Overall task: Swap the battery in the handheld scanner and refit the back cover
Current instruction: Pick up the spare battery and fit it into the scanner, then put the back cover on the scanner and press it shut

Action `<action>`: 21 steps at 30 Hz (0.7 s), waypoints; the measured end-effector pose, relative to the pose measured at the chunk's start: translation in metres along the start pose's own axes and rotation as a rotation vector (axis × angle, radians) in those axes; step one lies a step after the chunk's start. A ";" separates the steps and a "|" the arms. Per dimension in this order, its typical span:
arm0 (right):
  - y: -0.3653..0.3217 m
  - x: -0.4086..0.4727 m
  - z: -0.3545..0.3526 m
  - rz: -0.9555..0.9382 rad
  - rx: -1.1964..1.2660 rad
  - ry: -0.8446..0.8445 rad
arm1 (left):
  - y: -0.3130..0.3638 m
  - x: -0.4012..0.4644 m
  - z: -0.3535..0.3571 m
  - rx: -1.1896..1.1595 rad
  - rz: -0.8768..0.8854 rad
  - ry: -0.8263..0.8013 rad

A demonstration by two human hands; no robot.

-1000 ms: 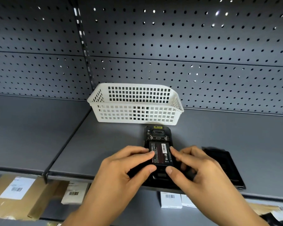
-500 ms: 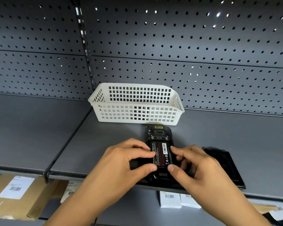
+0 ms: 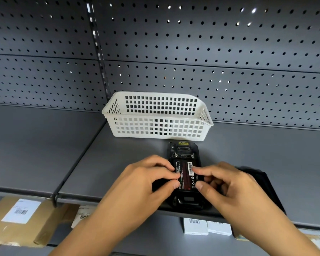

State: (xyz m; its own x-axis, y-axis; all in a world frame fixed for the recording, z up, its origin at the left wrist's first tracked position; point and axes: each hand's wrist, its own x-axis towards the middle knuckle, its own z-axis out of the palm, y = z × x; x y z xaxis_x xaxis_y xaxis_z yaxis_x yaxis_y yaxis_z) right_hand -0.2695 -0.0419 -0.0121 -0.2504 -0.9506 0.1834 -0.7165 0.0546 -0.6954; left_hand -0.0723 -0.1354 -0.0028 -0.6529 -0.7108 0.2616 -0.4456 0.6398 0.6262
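The black handheld scanner (image 3: 183,150) lies back up on the grey shelf (image 3: 257,154), near its front edge. A black battery (image 3: 186,172) with a white barcode label sits in the scanner's open back. My left hand (image 3: 148,178) grips the scanner's left side, with thumb and forefinger tips on the battery's left edge. My right hand (image 3: 224,183) holds the right side, its fingertips pressing on the battery's right edge. The black back cover (image 3: 262,185) rests on the shelf just right of my right hand, partly hidden by it.
A white slotted plastic basket (image 3: 155,115) stands right behind the scanner, with a dark object dimly visible through its slots. A perforated grey back panel (image 3: 211,52) rises behind. On the lower shelf lie cardboard parcels (image 3: 20,218) and small white boxes (image 3: 196,227).
Both hands have slid a little up the scanner, and their fingertips have closed in on the battery. The battery now lies flatter in the bay.
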 end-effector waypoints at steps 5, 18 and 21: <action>-0.006 0.007 -0.016 -0.014 -0.013 -0.074 | 0.004 0.010 -0.009 -0.018 0.016 -0.039; 0.060 -0.013 -0.103 0.266 -0.332 0.044 | 0.098 0.029 0.070 0.221 0.365 -0.095; 0.068 -0.020 -0.099 0.263 -0.323 0.006 | 0.098 0.034 0.085 0.285 0.324 -0.139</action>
State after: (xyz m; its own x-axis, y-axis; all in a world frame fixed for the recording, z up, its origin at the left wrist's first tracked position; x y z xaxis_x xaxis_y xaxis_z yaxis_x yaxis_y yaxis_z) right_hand -0.3780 0.0113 0.0054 -0.4555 -0.8896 0.0333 -0.7946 0.3894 -0.4658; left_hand -0.1903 -0.0714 0.0047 -0.8539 -0.4268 0.2978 -0.3424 0.8917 0.2960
